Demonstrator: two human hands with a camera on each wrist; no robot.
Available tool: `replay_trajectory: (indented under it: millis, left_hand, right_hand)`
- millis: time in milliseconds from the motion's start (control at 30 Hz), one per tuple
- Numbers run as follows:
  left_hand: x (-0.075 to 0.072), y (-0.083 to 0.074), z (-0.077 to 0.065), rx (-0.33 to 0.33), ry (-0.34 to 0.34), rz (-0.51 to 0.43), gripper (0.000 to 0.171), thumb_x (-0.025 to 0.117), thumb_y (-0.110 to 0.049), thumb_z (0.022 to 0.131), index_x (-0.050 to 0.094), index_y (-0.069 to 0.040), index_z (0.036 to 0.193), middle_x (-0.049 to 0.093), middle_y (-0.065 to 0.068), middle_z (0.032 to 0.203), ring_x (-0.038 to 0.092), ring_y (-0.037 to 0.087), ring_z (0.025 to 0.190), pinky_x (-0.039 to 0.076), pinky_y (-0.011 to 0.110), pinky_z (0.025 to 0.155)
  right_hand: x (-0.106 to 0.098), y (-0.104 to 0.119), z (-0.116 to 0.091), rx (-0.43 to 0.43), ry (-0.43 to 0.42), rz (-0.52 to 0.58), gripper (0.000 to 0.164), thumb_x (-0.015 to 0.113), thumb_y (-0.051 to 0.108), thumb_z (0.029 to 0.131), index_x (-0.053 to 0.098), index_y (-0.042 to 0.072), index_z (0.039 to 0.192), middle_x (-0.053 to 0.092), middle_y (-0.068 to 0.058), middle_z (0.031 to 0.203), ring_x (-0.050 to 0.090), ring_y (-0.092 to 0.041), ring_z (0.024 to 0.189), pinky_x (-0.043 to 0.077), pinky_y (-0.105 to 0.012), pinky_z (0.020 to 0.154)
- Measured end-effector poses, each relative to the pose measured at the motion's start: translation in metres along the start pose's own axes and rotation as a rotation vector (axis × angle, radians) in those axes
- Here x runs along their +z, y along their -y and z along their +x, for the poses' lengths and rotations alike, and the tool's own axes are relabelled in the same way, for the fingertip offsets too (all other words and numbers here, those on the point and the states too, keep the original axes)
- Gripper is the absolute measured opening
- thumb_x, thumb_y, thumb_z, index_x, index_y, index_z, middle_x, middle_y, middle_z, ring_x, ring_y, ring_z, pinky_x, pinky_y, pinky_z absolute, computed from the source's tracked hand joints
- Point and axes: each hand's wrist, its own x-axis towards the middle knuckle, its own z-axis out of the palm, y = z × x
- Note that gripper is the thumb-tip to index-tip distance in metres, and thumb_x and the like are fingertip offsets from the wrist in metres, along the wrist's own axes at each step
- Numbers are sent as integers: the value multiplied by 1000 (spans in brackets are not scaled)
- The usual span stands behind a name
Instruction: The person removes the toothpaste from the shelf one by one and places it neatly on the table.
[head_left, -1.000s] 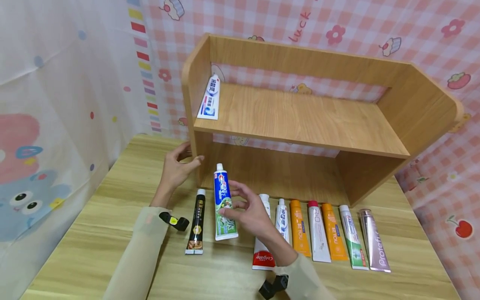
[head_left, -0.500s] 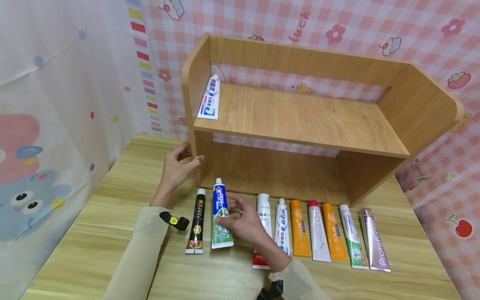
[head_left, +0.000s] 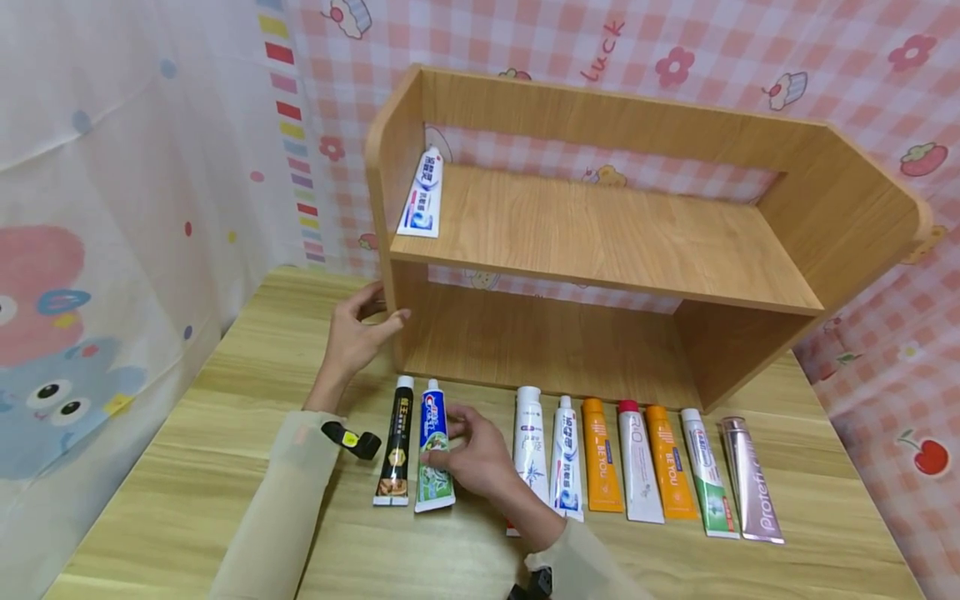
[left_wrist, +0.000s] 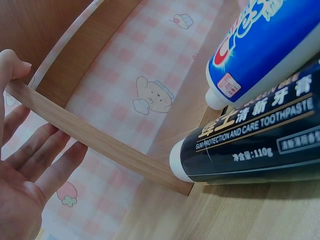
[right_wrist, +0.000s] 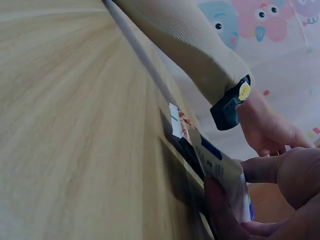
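My right hand (head_left: 480, 454) pinches a blue and green toothpaste tube (head_left: 433, 446) by its right edge, low over the table. The right wrist view shows this tube (right_wrist: 225, 175) tilted between thumb and fingers. Just left of it lies a black toothpaste tube (head_left: 394, 442) with a white cap. My left hand (head_left: 358, 333) holds the left side panel of a wooden shelf (head_left: 600, 237), thumb on one face and fingers on the other. In the left wrist view, the black tube (left_wrist: 250, 135) lies close to the panel's lower end.
A white-blue toothpaste tube (head_left: 422, 196) leans at the left end of the upper shelf board. Right of my right hand, several tubes lie in a row, among them an orange tube (head_left: 602, 458) and a pinkish metallic tube (head_left: 750, 483). Patterned cloth (head_left: 697, 50) hangs behind.
My right hand has brought the blue and green tube down and slightly left, beside the black tube. The left hand stays on the shelf panel.
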Motion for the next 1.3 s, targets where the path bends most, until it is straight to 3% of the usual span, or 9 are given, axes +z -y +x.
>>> replay_trajectory:
  millis: [300,800,1033,1300]
  left_hand:
    - [1,1,2,8,4,-2,55,75,-5,86,59,3,139,66,31,128,63,45,115,50,61,105]
    - [2,2,3,15,0,-5,55,74,-4,86,59,4,138,66,31,128,63,46,115,49,63,106]
    - [1,-1,2,14,3,-1,54,75,-4,87,59,4,138,66,31,128,63,45,114,50,62,105]
    - [0,-2,0,1,2,11,54,75,-4,87,60,4,138,66,31,130,64,45,115,51,60,104]
  right_hand:
    - [9,-1,3,-24,-67,-107,82,92,15,72,52,3,143,67,-10,100,63,-15,73,56,-27,60]
    - [10,-1,0,-115,-95,-308,79,90,27,77,53,1,141,64,-4,89,54,-13,75,47,-25,65]
    - [0,5,-4,-98,-56,-323,84,89,34,77,51,1,145,66,-5,96,57,-14,75,51,-28,66]
    - [-15,15,-7,-136,39,-278,85,85,36,82,45,8,152,68,-10,121,65,-12,78,57,-27,65]
